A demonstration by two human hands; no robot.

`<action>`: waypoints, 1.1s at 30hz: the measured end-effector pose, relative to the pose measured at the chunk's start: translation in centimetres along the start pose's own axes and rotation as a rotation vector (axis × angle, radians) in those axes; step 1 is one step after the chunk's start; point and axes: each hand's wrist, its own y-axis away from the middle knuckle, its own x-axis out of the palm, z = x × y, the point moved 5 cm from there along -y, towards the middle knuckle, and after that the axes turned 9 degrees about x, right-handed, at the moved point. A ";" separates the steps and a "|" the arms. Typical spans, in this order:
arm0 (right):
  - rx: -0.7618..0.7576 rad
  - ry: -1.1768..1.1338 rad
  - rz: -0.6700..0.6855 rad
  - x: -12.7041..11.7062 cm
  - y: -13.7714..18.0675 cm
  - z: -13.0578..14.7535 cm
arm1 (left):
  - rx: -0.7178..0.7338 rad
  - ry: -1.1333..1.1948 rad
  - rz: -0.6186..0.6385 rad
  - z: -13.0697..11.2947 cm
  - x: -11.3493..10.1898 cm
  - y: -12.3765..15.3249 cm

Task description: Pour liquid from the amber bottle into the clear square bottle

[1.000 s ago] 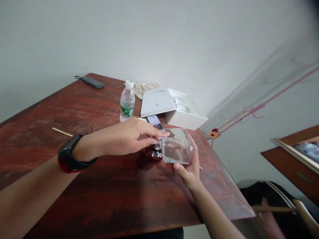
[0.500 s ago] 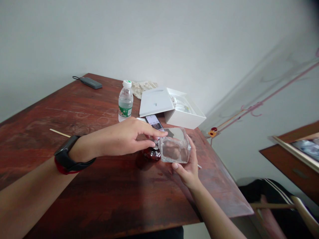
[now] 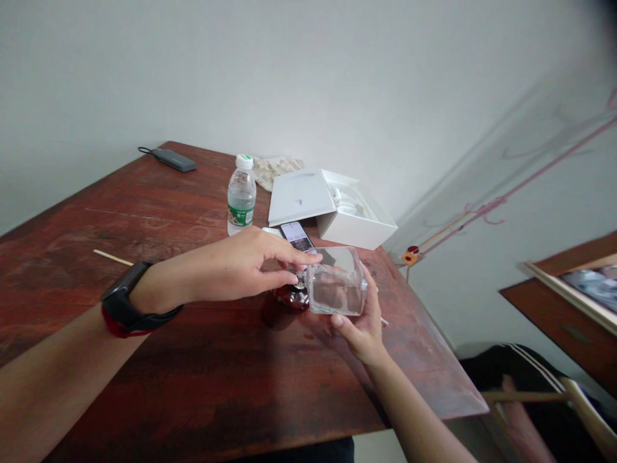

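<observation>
My right hand [image 3: 359, 328] is wrapped round the base end of a clear, square-sided bottle [image 3: 335, 289], thumb along its near side. The bottle lies tilted on its side above the table, its neck pointing left, with droplets or bubbles inside its walls. My left hand [image 3: 255, 260] closes thumb and fingers about the neck end, the index finger resting along the bottle's shoulder. Just below the neck sits a shiny dark red, rounded object [image 3: 292, 298], partly hidden by my left hand; its kind is unclear. A black wristband is on my left wrist.
Beyond my hands are a phone [image 3: 297, 236], a water bottle [image 3: 241, 196], an open white box [image 3: 357, 215] and a patterned cloth [image 3: 274, 168]. A thin stick [image 3: 112, 258] and a grey device [image 3: 172, 159] lie left on the wooden table [image 3: 216, 386]. Someone's leg [image 3: 527, 411] shows at right.
The whole view has shifted very slightly. Both hands keep their hold on the clear bottle, which stays in almost the same place.
</observation>
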 end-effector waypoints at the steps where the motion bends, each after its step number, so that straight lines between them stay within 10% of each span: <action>1: -0.001 0.006 -0.006 0.0 0.0 -0.1 | 0.000 0.002 0.001 0.0 0.0 0.0; 33: 0.113 -0.233 0.048 0.5 -0.1 -0.4 | -0.011 0.077 -0.043 0.7 0.1 -0.1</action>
